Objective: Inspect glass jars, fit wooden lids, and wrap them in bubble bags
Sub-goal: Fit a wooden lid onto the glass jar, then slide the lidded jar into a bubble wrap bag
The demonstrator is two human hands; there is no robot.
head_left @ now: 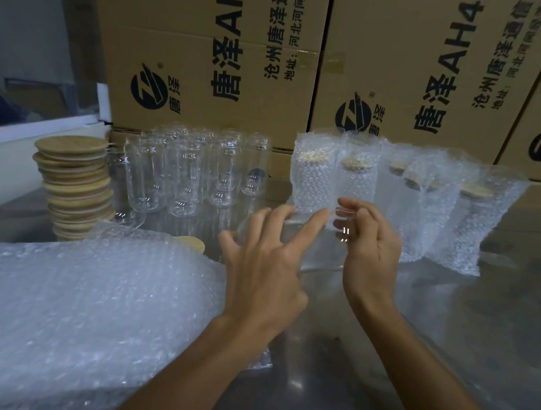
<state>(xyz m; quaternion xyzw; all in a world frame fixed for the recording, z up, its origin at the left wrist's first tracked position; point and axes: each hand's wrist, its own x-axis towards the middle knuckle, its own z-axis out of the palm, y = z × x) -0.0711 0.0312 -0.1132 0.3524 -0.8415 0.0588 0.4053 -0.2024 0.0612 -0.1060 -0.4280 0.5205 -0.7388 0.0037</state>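
At the far left a leaning stack of wooden lids [73,186] rises from the table [504,325], round flat discs of pale wood with visible grain, and one more loose lid [192,244] peeks out behind the pile of bubble bags [76,310], a thick, soft heap of clear plastic with small raised bubbles that fills the near left corner. Behind the heap stands a cluster of empty glass jars [191,170], tall smooth cylinders with rounded bases, crowded together against the cardboard boxes [214,42], which form a brown wall with black printed lettering and logos across the back. In the middle, above the shiny grey table, both hands hold one clear glass jar [321,249] lying on its side between them. The left hand [264,266] cups one end with its fingers spread and the forefinger stretched along the glass; the right hand [371,249] grips the other end, its fingers curled round the rim. The jar is hard to make out through its own transparency. Just behind the hands and running off to the right stands a row of wrapped jars [410,202], each upright in a bubble sleeve with a wooden lid showing at the top.
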